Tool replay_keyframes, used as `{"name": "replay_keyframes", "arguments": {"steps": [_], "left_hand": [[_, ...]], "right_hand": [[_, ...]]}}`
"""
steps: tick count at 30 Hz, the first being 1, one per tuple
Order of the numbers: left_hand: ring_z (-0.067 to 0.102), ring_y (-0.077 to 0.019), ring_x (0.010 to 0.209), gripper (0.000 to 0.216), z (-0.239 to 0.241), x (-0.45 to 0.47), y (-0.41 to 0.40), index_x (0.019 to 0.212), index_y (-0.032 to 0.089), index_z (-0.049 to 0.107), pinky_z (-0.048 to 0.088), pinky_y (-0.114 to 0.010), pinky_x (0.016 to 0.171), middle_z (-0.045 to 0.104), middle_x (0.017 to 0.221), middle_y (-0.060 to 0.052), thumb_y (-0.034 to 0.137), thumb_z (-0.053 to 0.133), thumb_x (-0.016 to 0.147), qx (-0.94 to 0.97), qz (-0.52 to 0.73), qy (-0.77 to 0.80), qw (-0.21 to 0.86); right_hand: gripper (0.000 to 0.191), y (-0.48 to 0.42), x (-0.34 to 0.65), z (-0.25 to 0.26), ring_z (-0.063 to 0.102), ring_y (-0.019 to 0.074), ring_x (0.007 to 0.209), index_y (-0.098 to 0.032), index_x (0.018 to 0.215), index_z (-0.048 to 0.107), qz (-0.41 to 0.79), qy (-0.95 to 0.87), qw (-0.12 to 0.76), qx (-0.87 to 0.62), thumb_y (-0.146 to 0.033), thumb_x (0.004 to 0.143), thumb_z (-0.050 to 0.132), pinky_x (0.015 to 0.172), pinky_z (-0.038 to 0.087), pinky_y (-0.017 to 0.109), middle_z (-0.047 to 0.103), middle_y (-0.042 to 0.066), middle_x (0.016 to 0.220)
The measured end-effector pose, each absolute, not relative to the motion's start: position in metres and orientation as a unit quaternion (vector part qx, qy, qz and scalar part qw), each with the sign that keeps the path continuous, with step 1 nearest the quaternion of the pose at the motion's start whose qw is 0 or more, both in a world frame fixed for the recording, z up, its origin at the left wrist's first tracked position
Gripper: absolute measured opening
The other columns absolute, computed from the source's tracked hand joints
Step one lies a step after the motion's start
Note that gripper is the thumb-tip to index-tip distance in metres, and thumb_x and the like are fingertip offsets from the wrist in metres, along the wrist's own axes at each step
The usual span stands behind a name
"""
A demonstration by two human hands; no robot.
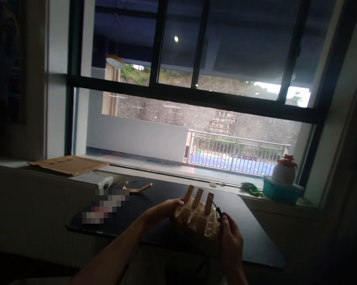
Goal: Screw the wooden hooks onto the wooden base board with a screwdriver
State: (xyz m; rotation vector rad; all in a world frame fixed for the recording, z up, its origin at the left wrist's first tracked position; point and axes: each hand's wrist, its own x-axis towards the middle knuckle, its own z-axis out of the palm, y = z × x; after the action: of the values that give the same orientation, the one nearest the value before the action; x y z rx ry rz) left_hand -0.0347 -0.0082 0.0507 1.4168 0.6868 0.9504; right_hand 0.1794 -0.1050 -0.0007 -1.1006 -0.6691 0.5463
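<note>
A pale wooden model [198, 217] with several upright tabs is held above the dark table [255, 237], near its front edge. My left hand [163, 209] grips the model's left side with closed fingers. My right hand [230, 237] is closed on a thin black tool [216, 206], whose tip rests against the model's right side. Both forearms reach in from the bottom of the view.
A loose wooden piece [138, 188] lies on the table's far left. A white box [92, 179] and brown cardboard [68, 164] sit on the windowsill at left. A teal container [282, 190] with a white jar [283, 169] stands at right, beside a green item [251, 188].
</note>
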Motion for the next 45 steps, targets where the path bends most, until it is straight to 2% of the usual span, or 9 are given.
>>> {"name": "replay_keyframes", "arguments": {"steps": [10, 14, 16, 20, 22, 29, 32, 38, 45], "left_hand": [[0.062, -0.0324, 0.099, 0.057, 0.051, -0.049, -0.021, 0.120, 0.016, 0.056, 0.050, -0.041, 0.080, 0.066, 0.107, -0.015, 0.046, 0.065, 0.072, 0.590, 0.358, 0.284, 0.666], [0.043, -0.0313, 0.125, 0.096, 0.048, -0.043, -0.014, 0.139, 0.027, 0.027, 0.044, -0.037, 0.094, 0.036, 0.144, -0.012, 0.041, 0.078, 0.059, 0.580, 0.472, 0.261, 0.610], [0.035, -0.0286, 0.131, 0.097, 0.044, -0.044, -0.008, 0.141, 0.029, 0.018, 0.040, -0.035, 0.098, 0.027, 0.149, -0.010, 0.045, 0.074, 0.064, 0.567, 0.522, 0.264, 0.579], [0.058, -0.0356, 0.106, 0.094, 0.027, -0.043, 0.000, 0.130, 0.018, 0.040, 0.049, -0.043, 0.086, 0.062, 0.116, -0.015, 0.032, 0.086, 0.049, 0.568, 0.511, 0.292, 0.576], [0.063, -0.0340, 0.097, 0.090, 0.019, -0.040, 0.000, 0.125, 0.019, 0.045, 0.052, -0.042, 0.079, 0.067, 0.105, -0.011, 0.028, 0.087, 0.046, 0.567, 0.513, 0.297, 0.572], [0.065, -0.0312, 0.094, 0.066, 0.003, -0.036, -0.018, 0.116, 0.017, 0.051, 0.054, -0.038, 0.075, 0.069, 0.099, -0.009, 0.036, 0.081, 0.059, 0.539, 0.567, 0.312, 0.539], [0.061, -0.0298, 0.103, 0.071, -0.001, -0.036, -0.027, 0.124, 0.022, 0.044, 0.053, -0.036, 0.080, 0.065, 0.111, -0.007, 0.039, 0.077, 0.063, 0.521, 0.593, 0.313, 0.528], [0.064, -0.0302, 0.095, 0.068, 0.000, -0.038, -0.035, 0.119, 0.017, 0.050, 0.053, -0.038, 0.078, 0.068, 0.101, -0.008, 0.031, 0.080, 0.059, 0.550, 0.570, 0.293, 0.536], [0.062, -0.0306, 0.098, 0.064, 0.004, -0.033, -0.041, 0.110, 0.017, 0.055, 0.052, -0.037, 0.081, 0.069, 0.099, -0.007, 0.023, 0.082, 0.053, 0.577, 0.565, 0.279, 0.520]], "right_hand": [[0.044, -0.103, 0.167, -0.001, 0.062, 0.0190, 0.062, -0.015, 0.091, 0.069, 0.237, -0.340, 0.768, -0.489, -0.053, 0.072, 0.059, 0.052, 0.048, 0.026, 0.068, 0.003, 0.069], [0.045, -0.091, 0.174, 0.010, 0.064, 0.0210, 0.072, -0.015, 0.100, 0.066, 0.232, -0.383, 0.767, -0.460, -0.050, 0.075, 0.059, 0.062, 0.051, 0.029, 0.070, 0.004, 0.076], [0.044, -0.087, 0.172, 0.013, 0.065, 0.0227, 0.082, -0.016, 0.102, 0.066, 0.250, -0.421, 0.753, -0.440, -0.048, 0.073, 0.062, 0.070, 0.052, 0.031, 0.071, 0.005, 0.086], [0.041, -0.085, 0.161, 0.011, 0.065, 0.0259, 0.089, -0.018, 0.100, 0.068, 0.289, -0.466, 0.720, -0.425, -0.046, 0.070, 0.065, 0.073, 0.053, 0.034, 0.071, 0.007, 0.094], [0.043, -0.088, 0.159, 0.009, 0.066, 0.0269, 0.087, -0.018, 0.103, 0.067, 0.296, -0.474, 0.709, -0.430, -0.047, 0.073, 0.062, 0.070, 0.054, 0.036, 0.072, 0.008, 0.092], [0.031, -0.122, 0.175, 0.012, 0.064, 0.0272, 0.088, -0.019, 0.092, 0.070, 0.214, -0.518, 0.646, -0.519, -0.041, 0.071, 0.065, 0.080, 0.048, 0.037, 0.071, 0.007, 0.091], [0.031, -0.147, 0.176, 0.013, 0.066, 0.0242, 0.080, -0.023, 0.102, 0.066, 0.100, -0.583, 0.509, -0.626, -0.041, 0.080, 0.054, 0.069, 0.049, 0.034, 0.071, 0.004, 0.088], [0.029, -0.172, 0.167, 0.019, 0.065, 0.0222, 0.091, -0.027, 0.106, 0.064, -0.024, -0.650, 0.348, -0.675, -0.031, 0.086, 0.044, 0.071, 0.049, 0.030, 0.069, 0.000, 0.103], [0.025, -0.180, 0.162, 0.020, 0.067, 0.0183, 0.083, -0.028, 0.104, 0.064, -0.097, -0.689, 0.296, -0.655, -0.026, 0.088, 0.044, 0.065, 0.048, 0.025, 0.070, -0.001, 0.098]]}}
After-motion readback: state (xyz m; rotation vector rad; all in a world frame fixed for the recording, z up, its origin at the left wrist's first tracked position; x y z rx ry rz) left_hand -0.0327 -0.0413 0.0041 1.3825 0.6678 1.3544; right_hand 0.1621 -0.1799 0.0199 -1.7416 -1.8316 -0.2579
